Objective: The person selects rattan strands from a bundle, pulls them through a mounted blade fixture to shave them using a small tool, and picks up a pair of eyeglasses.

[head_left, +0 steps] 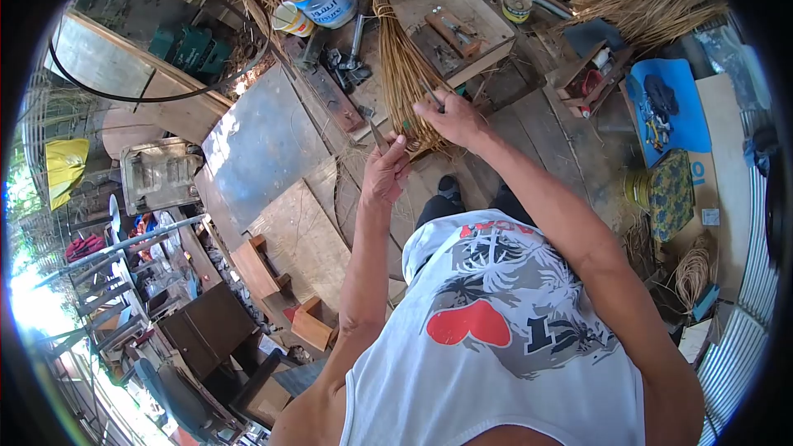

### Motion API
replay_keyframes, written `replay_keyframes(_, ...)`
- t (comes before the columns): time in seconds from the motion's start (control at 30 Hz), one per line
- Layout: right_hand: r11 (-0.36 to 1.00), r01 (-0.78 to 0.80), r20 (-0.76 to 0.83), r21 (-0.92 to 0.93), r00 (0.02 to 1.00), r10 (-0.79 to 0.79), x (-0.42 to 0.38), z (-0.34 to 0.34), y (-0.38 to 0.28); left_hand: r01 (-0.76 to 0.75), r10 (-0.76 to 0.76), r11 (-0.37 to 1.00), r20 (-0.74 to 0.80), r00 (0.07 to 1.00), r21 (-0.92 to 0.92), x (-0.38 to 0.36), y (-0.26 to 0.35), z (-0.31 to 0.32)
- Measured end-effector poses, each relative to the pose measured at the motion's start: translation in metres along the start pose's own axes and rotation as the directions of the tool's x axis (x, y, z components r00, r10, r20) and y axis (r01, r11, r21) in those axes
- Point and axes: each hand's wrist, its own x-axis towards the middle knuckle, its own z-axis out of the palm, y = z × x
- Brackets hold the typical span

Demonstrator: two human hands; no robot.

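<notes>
A long bundle of brown canes (398, 58), tied near its far end, lies across the wooden workbench with its near ends towards me. My left hand (387, 168) is closed just left of those ends, with a flat, pointed, blade-like piece (377, 137) sticking up from its fingers. Over the bundle's right side, my right hand (454, 120) is closed around a slim tool with a dark handle (439, 100). Its narrow tip points up and left across the canes. I cannot make out the exact kind of either tool.
Buckets (329, 2) stand at the bench's far left, near a hammer (356, 40). A wooden tray (453, 37) with tools sits to the right. Further right are a wooden caddy (585, 78) and a blue mat (679, 107). Wooden boards (285, 227) lie at left.
</notes>
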Motion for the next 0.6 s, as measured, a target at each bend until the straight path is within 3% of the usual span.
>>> replay_keyframes(0.07,0.998,-0.032,0.057,0.049,0.998,0.029,0.003,0.011,-0.001,0.037,-0.036,0.997,-0.022,0.999,0.061,0.001,0.001,0.0)
replay_keyframes(0.13,0.988,0.059,0.07,-0.143,0.996,-0.05,0.007,0.025,0.005,0.057,-0.057,0.99,0.0,0.998,0.129,0.002,0.004,0.002)
replay_keyframes(0.2,0.984,0.076,0.051,-0.163,0.996,-0.069,0.012,0.025,0.016,0.074,-0.08,0.978,0.02,0.997,0.197,-0.001,0.012,0.002)
replay_keyframes(0.27,1.0,-0.016,0.066,-0.004,0.998,0.016,0.011,0.015,0.026,0.153,-0.151,0.95,-0.027,0.988,0.272,-0.013,0.033,0.009)
replay_keyframes(0.3,0.992,0.004,0.084,0.125,0.996,-0.014,0.009,0.008,0.033,0.153,-0.152,0.951,-0.028,0.988,0.269,-0.015,0.039,0.003)
replay_keyframes(0.33,0.992,0.002,0.086,0.123,0.996,-0.013,0.009,0.002,0.042,0.128,-0.11,0.946,-0.075,0.991,0.299,-0.017,0.046,-0.005)
replay_keyframes(0.43,0.878,-0.224,0.233,0.423,0.963,0.133,0.009,-0.017,0.052,0.082,-0.027,0.931,-0.156,0.987,0.355,-0.018,0.058,-0.024)
replay_keyframes(0.53,0.842,-0.256,0.284,0.475,0.95,0.129,0.007,-0.026,0.05,0.072,-0.009,0.923,-0.164,0.986,0.379,-0.013,0.063,-0.04)
replay_keyframes(0.6,0.847,-0.239,0.266,0.475,0.956,0.121,0.007,-0.022,0.053,0.023,0.087,0.897,-0.227,0.97,0.441,-0.008,0.06,-0.043)
